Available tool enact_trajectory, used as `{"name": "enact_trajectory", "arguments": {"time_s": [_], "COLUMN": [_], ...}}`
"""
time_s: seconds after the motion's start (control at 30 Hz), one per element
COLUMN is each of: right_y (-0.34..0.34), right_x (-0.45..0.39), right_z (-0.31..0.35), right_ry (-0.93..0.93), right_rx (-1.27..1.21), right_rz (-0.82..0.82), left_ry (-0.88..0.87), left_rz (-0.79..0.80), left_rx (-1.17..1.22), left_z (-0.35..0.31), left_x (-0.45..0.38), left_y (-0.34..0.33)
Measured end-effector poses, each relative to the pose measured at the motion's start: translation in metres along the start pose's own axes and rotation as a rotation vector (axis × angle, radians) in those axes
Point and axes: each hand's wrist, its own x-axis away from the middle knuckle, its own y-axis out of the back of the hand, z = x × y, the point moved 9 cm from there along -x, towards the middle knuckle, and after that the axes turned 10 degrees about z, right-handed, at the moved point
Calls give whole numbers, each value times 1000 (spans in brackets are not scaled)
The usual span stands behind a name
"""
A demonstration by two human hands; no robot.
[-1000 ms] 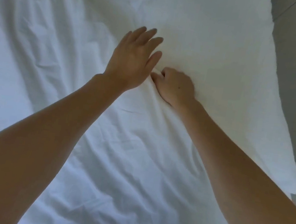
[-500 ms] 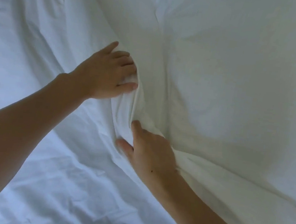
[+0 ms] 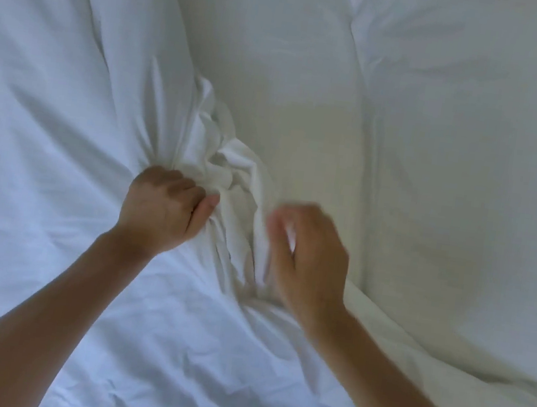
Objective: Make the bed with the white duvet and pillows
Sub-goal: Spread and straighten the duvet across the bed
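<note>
Left hand [image 3: 165,212]: fisted tight on a bunch of the duvet [image 3: 46,140], thumb pressed against the gathered cloth.
Right hand [image 3: 309,260]: blurred by motion; its fingers look curled round a fold of the same cloth, though the exact hold cannot be told.
Duvet: spread over the left and near part of the view, its edge crumpled into a knot of folds [image 3: 227,167] just beyond and between the two hands.
Pillow [image 3: 454,159]: lies right and far, smooth, with the duvet edge running up against its near-left side.
Step in hand: probably gathering the duvet's top edge to draw it up or straighten it along the pillow.
Doing it well: take the edge itself, not a bunch from the middle; set the hands wider apart so the cloth pulls flat rather than in a rope.
Pull: even on both sides, low along the bed, so that the pillow is not dragged out of place.
Risk: a one-sided tug would likely leave diagonal creases across the left side.
After: the knot of folds wants smoothing with flat palms.
</note>
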Motion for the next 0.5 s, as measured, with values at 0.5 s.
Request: {"name": "enact_trajectory", "arguments": {"time_s": [0.5], "right_y": [-156], "right_x": [-140], "right_z": [97], "right_ry": [-400], "right_rx": [-367], "right_rz": [573], "left_ry": [510], "left_rz": [-23], "left_rx": [212], "left_z": [33], "left_x": [75], "left_y": [10]}}
